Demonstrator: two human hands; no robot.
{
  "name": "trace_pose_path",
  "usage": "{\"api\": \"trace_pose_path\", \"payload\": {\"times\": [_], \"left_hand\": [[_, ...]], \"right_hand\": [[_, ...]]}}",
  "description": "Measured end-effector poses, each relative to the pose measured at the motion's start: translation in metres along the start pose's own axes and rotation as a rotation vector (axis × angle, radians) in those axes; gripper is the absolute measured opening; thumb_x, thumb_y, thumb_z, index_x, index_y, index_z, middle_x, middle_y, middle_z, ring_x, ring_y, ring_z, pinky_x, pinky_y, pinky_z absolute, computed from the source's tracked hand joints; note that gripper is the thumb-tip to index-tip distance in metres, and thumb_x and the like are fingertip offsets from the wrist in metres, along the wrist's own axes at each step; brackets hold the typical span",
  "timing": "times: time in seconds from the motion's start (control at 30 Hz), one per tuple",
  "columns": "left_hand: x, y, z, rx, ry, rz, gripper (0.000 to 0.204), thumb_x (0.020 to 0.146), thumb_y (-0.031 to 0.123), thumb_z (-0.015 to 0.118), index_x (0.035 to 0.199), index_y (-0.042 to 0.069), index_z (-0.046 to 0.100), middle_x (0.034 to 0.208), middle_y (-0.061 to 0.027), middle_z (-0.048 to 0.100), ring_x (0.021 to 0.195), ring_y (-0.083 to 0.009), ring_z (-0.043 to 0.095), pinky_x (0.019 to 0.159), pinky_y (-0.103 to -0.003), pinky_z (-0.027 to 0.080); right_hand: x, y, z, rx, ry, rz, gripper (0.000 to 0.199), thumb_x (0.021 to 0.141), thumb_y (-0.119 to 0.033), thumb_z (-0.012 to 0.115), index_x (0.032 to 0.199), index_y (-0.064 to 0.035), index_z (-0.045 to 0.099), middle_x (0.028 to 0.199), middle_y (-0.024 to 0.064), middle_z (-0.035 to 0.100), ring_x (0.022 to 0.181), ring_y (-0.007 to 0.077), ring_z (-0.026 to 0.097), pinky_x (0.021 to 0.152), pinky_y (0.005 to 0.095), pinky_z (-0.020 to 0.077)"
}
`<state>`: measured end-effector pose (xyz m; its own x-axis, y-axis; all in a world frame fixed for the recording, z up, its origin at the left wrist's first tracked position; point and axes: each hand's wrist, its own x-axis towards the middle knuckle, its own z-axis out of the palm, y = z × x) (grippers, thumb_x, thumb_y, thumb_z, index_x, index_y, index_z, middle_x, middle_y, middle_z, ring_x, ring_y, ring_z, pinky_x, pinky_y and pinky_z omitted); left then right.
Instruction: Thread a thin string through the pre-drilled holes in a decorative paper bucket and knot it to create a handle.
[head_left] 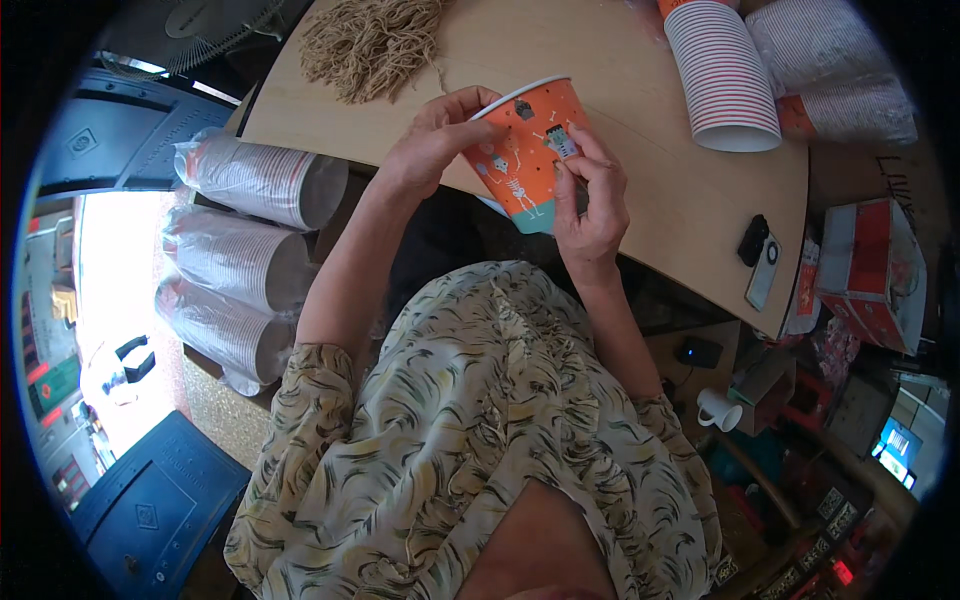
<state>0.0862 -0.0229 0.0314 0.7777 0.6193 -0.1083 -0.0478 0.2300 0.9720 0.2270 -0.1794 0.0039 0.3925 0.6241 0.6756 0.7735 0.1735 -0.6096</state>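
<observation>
An orange paper bucket with a white rim, a skeleton print and a teal band at its base is held tilted above the table's near edge. My left hand grips it at the rim and left side, thumb on the printed outside and fingers partly hidden behind. Against its right side is my right hand, fingers bent and thumb and fingertips drawn together at the printed wall. Whatever may be between those fingertips is too small to make out. A bundle of tan twisted cords lies on the table beyond my left hand.
On the wooden table a stack of nested paper buckets lies at far right, beside plastic-wrapped stacks. A phone rests near the right edge. More wrapped stacks are at left, and a white mug sits lower right.
</observation>
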Motion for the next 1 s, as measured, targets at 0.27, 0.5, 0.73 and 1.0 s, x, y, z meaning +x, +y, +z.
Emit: {"api": "trace_pose_path", "payload": {"times": [0.27,0.5,0.73,1.0], "left_hand": [[-0.015,0.014,0.003,0.038,-0.037,0.060,0.032,0.091,0.012,0.069,0.120,-0.001,0.066,0.092,-0.0036,0.069,0.088,-0.0126,0.064,0.084,-0.029,0.052],[-0.045,0.026,-0.075,0.956,0.485,-0.196,0.028,0.094,0.015,0.066,0.119,0.005,0.071,0.093,-0.0125,0.076,0.090,-0.0247,0.073,0.084,-0.036,0.056],[-0.019,0.014,-0.002,0.720,0.065,0.227,0.035,0.091,0.030,0.075,0.101,-0.003,0.072,0.073,-0.0068,0.069,0.066,-0.0124,0.060,0.065,-0.032,0.050],[-0.033,0.025,0.026,0.602,0.088,0.444,0.025,0.090,0.018,0.076,0.108,0.000,0.073,0.081,-0.0079,0.073,0.072,-0.0083,0.061,0.066,-0.029,0.051]], "right_hand": [[0.000,0.002,0.002,-0.006,0.027,-0.022,0.018,0.086,0.003,0.070,0.100,-0.0008,0.060,0.123,0.0165,0.067,0.112,0.0350,0.063,0.097,0.0440,0.0489],[-0.003,0.000,0.005,0.172,0.072,0.119,0.012,0.090,0.002,0.067,0.101,0.0008,0.061,0.124,0.0171,0.066,0.109,0.0284,0.064,0.081,0.0326,0.0568],[0.001,-0.001,-0.004,-0.050,0.074,-0.035,0.012,0.090,0.001,0.068,0.100,0.0006,0.063,0.116,0.0156,0.069,0.102,0.0261,0.067,0.077,0.0331,0.0571],[0.013,-0.050,-0.022,0.636,-0.009,0.421,0.015,0.101,-0.008,0.061,0.106,0.0061,0.058,0.097,0.0124,0.070,0.087,0.0132,0.067,0.082,0.0276,0.0566]]}}
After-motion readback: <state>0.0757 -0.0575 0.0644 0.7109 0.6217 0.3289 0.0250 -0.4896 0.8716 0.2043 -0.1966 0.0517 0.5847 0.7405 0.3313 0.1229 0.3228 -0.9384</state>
